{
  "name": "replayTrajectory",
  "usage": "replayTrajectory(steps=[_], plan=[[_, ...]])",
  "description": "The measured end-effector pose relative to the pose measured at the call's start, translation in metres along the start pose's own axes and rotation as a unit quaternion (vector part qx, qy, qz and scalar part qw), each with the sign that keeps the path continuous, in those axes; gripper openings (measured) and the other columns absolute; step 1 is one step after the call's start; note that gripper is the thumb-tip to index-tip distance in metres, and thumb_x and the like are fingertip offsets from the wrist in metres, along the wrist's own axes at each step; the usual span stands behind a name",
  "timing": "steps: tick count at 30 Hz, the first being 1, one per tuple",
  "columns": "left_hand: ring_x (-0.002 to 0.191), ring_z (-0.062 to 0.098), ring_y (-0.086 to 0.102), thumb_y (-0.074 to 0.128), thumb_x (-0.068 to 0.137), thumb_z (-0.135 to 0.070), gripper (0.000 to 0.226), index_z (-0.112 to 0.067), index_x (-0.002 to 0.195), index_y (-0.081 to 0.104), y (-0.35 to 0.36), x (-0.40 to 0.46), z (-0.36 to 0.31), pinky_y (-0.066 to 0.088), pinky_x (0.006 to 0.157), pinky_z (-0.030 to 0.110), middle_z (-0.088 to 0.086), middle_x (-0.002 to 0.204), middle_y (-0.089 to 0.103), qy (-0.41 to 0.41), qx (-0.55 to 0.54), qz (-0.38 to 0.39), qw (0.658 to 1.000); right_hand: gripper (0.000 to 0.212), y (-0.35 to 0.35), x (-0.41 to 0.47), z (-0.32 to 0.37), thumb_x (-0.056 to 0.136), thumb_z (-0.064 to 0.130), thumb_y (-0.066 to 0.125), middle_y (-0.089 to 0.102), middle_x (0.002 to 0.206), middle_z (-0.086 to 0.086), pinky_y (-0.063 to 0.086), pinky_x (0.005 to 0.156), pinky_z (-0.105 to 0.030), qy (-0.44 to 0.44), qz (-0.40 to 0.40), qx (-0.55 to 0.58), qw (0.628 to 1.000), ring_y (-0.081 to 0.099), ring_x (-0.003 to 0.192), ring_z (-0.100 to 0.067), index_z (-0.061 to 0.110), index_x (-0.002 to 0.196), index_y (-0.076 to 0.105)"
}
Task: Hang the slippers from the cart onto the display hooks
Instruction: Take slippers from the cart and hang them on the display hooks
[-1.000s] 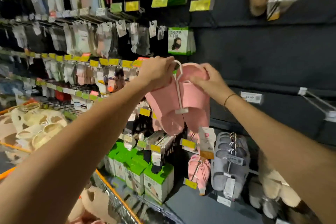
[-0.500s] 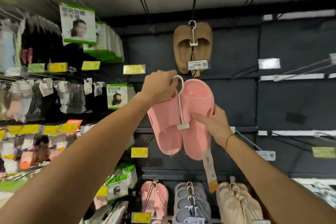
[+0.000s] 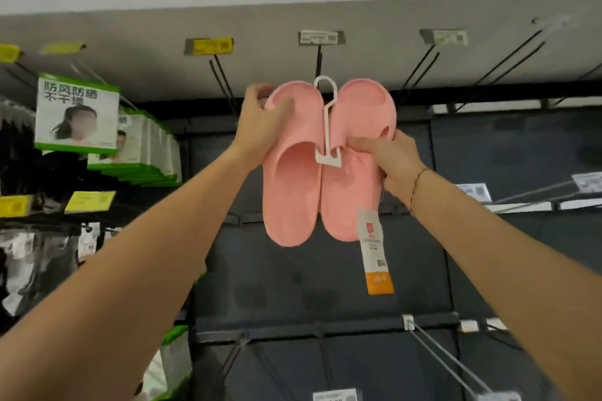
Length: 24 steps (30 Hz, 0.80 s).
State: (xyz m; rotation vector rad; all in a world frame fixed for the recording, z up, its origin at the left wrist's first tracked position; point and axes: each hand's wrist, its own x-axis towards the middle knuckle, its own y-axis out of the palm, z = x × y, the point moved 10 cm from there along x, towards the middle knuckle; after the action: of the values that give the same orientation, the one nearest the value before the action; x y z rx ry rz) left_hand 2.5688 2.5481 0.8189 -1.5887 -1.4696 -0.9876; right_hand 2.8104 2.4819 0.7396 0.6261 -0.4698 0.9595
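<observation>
Pink foam slipper pair [image 3: 321,169], clipped on a white plastic hanger [image 3: 327,127], is now up at the top row of the display; a second ago I held it lower, level with the mid shelves, and half a second ago it sat under a brown pair that has since dropped out of view as my head tilted up. My left hand [image 3: 260,127] has shifted off the hanger loop and now grips the toe of the left slipper, thumb across the front. My right hand [image 3: 389,156] has moved from the heel area up to the strap, fingers curled into the opening of the right slipper just beside the hanger's clip bar. Hanger loop is free of both hands and sits just below the black wire display hook [image 3: 318,62] that carries a white price label [image 3: 321,37] at its tip; I can't tell if the loop touches the hook yet, looks apart. Long white-and-orange paper tag [image 3: 374,254] hangs off the right slipper. Read: lift phase done, pair not yet hung. Next move needs the loop opening lined up with the hook tip, then pushed back. Risk: gripping the slippers rather than the loop lets the hanger swivel and miss.
</observation>
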Motion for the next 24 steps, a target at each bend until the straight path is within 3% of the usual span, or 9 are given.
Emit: replayTrajectory(steps=[4,6,12,17,22,24], plan=[[0.095,0.011,0.066,0.069,0.091,-0.043,0.042,-0.020,0.123,0.053,0.027,0.021,0.027,0.054,0.065,0.022,-0.002,0.113,0.063,-0.058,-0.071,0.025,0.995,0.050,0.006,0.059,0.025,0.066,0.006,0.088,0.071,0.102,-0.006,0.058,0.073,-0.037,-0.017,-0.017,-0.008,1.000,0.069,0.088,-0.022,0.008,0.111,0.066],[0.094,0.012,0.068,0.070,0.091,-0.042,0.030,-0.027,0.112,0.055,0.040,0.034,0.037,0.054,0.065,0.024,-0.004,0.109,0.066,-0.078,-0.097,0.049,0.991,0.048,0.010,0.085,0.030,0.065,0.006,0.088,0.071,0.102,-0.007,0.058,0.075,-0.038,-0.022,-0.020,-0.011,0.999,0.069,0.089,-0.023,0.008,0.108,0.067],[0.101,0.020,0.068,0.074,0.083,-0.053,0.066,-0.019,0.135,0.052,0.055,0.080,0.058,0.055,0.071,0.034,0.002,0.120,0.067,-0.085,-0.111,0.022,0.990,0.047,0.023,0.144,0.032,0.065,0.006,0.088,0.070,0.105,-0.010,0.059,0.082,-0.043,-0.023,-0.008,-0.025,0.999,0.069,0.092,-0.028,0.006,0.107,0.066],[0.098,0.021,0.068,0.072,0.086,-0.048,0.058,-0.017,0.132,0.054,0.063,0.101,0.079,0.054,0.068,0.033,0.004,0.116,0.068,-0.098,-0.128,0.003,0.987,0.057,0.033,0.180,0.021,0.064,0.006,0.088,0.071,0.104,-0.012,0.059,0.083,-0.047,-0.012,0.013,-0.031,0.999,0.070,0.091,-0.030,0.003,0.116,0.066],[0.095,0.020,0.067,0.068,0.092,-0.043,0.029,-0.024,0.112,0.059,0.071,0.114,0.113,0.054,0.070,0.033,0.005,0.112,0.068,-0.110,-0.117,-0.001,0.987,0.058,0.044,0.211,-0.007,0.061,0.009,0.090,0.071,0.105,-0.015,0.059,0.085,-0.050,-0.001,0.022,-0.065,0.998,0.069,0.093,-0.033,0.000,0.114,0.066],[0.101,0.019,0.063,0.065,0.093,-0.045,0.046,-0.022,0.130,0.051,0.070,0.114,0.136,0.053,0.073,0.033,0.005,0.123,0.062,-0.128,-0.114,-0.011,0.985,0.060,0.051,0.219,-0.024,0.062,0.011,0.091,0.070,0.106,-0.014,0.058,0.087,-0.050,-0.001,0.034,-0.092,0.995,0.068,0.093,-0.032,0.000,0.114,0.064]])
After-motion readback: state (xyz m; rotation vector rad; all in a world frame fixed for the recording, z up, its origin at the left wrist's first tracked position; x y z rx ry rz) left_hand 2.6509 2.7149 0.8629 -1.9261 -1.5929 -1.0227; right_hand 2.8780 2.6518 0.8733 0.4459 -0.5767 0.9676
